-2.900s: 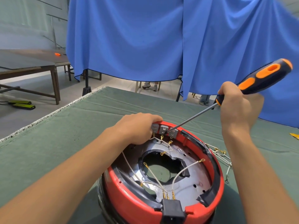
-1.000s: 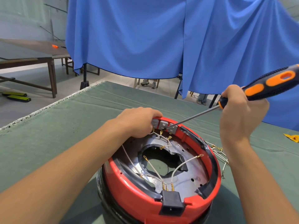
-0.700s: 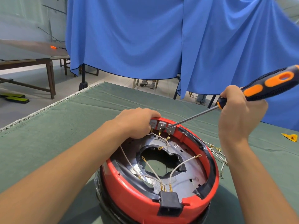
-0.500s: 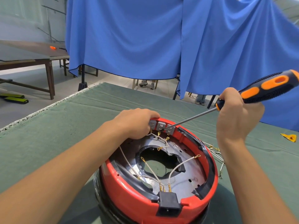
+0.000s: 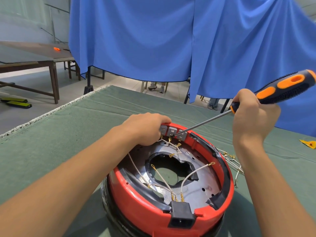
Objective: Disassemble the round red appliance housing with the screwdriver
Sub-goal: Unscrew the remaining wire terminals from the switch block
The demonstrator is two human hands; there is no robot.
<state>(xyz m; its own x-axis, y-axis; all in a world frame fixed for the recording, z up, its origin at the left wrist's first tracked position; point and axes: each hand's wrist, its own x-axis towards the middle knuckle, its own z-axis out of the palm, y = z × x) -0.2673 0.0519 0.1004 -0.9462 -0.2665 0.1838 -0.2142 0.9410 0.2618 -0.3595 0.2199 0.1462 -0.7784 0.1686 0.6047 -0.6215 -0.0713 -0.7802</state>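
Observation:
The round red appliance housing stands open side up on the green table cloth, showing a silver metal plate, white wires and a black power socket at its near rim. My left hand grips the housing's far rim beside the grey terminal block. My right hand holds the screwdriver by its black and orange handle. The long shaft slants down to the left, and its tip rests on the terminal block.
A loose bundle of white wires with brass terminals lies on the cloth right of the housing. A yellow scrap sits at the far right. Blue curtain hangs behind the table; wooden tables stand at left.
Both hands keep their grips. The screwdriver handle has shifted slightly while its tip stays at the terminal block. The view has moved a little.

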